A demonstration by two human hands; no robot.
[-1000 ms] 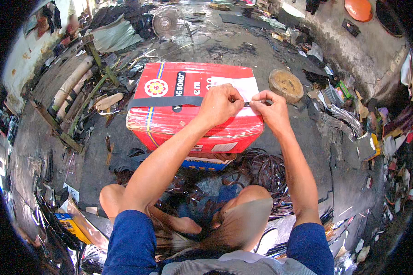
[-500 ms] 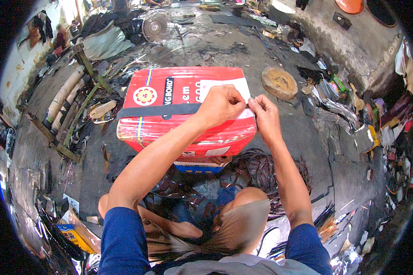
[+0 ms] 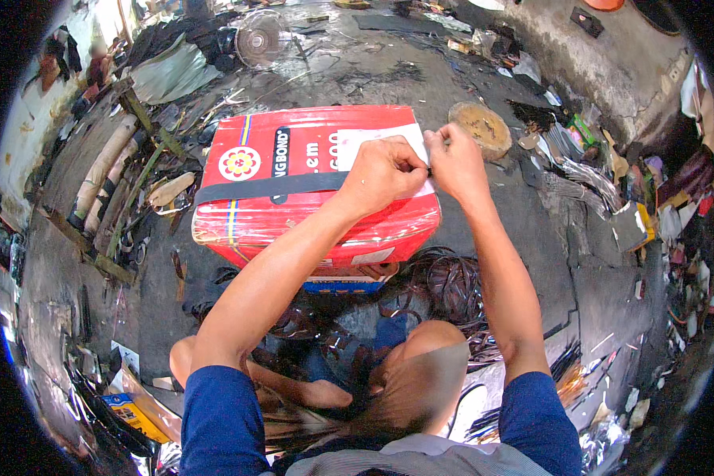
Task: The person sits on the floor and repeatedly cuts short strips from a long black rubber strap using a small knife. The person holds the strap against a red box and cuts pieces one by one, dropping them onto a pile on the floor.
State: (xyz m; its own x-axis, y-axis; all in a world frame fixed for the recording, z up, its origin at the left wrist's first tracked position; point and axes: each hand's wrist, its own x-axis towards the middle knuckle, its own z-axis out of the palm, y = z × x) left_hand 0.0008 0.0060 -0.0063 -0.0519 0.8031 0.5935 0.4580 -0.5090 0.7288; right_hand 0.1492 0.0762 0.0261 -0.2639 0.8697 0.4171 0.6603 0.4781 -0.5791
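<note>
A red box (image 3: 319, 218) wrapped in clear plastic stands in front of me, with a white paper sheet (image 3: 353, 141) on its top right. Across the top runs a flat black strip (image 3: 250, 189), whose right end passes under my left hand (image 3: 385, 174). That hand is closed, thumb and forefinger pinching the strip near the box's right side. Just right of it, my right hand (image 3: 457, 159) is curled in a pinch above the box's right edge. Whatever its fingers hold is hidden.
Beneath the red box is a blue box (image 3: 345, 284). Dark glossy strips (image 3: 448, 282) lie coiled around it. A round wooden block (image 3: 481, 131) sits beyond my right hand. Wooden posts (image 3: 95, 250) and rolls lie at left, scraps (image 3: 579, 190) at right, a fan (image 3: 260, 40) far off.
My right hand has moved up and away from the box's right edge, its fingers more curled. My left hand stays near the strip's end, a little lower against the box.
</note>
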